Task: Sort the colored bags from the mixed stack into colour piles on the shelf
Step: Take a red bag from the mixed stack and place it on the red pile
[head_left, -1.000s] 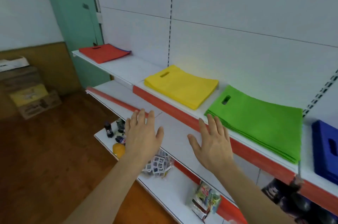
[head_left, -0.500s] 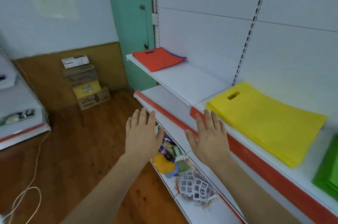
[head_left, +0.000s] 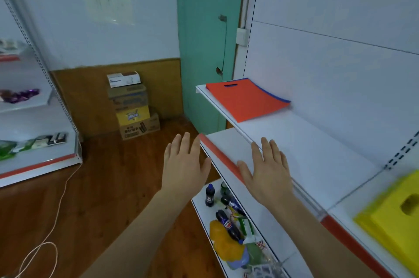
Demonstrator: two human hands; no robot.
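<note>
Left hand (head_left: 184, 167) and right hand (head_left: 266, 171) outstretched, palms down, fingers straight, holding nothing. Red bag (head_left: 246, 101) at one o'clock on the shelf (head_left: 317, 153).

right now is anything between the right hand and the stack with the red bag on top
Nothing visible does. Only bare white shelf lies between the open right hand and the flat red fabric bag topping the mixed stack at the shelf's far end.

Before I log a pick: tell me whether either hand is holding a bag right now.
No: the left hand and right hand are both empty with fingers straight, short of the red-topped stack.
</note>
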